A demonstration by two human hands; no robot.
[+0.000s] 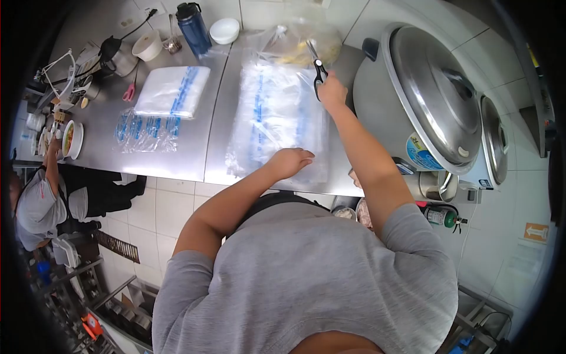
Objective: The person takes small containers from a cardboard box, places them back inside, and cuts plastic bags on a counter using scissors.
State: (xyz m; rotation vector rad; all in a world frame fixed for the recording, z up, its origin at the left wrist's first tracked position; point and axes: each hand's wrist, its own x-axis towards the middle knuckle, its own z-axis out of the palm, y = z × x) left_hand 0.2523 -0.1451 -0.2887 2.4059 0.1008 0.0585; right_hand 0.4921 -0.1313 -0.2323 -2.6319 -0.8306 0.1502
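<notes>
Black-handled scissors (319, 69) are in my right hand (332, 89), at the far right corner of a stack of clear plastic bags with blue print (265, 112). The blades point away from me, toward a clear bag with yellowish contents (306, 50) by the wall. My left hand (290, 163) rests on the near part of the stack, fingers spread to the right and holding nothing. Left of it lies a folded white plastic stack (171, 88), partly over a crumpled clear bag with blue print (147, 131).
A large lidded metal pot (436, 88) stands right of the steel table (203, 138). Along the back are a blue bottle (193, 28), a white bowl (224, 30) and a white tub (147, 45). Pink scissors (129, 91) lie left. Another person (44, 203) is at the far left.
</notes>
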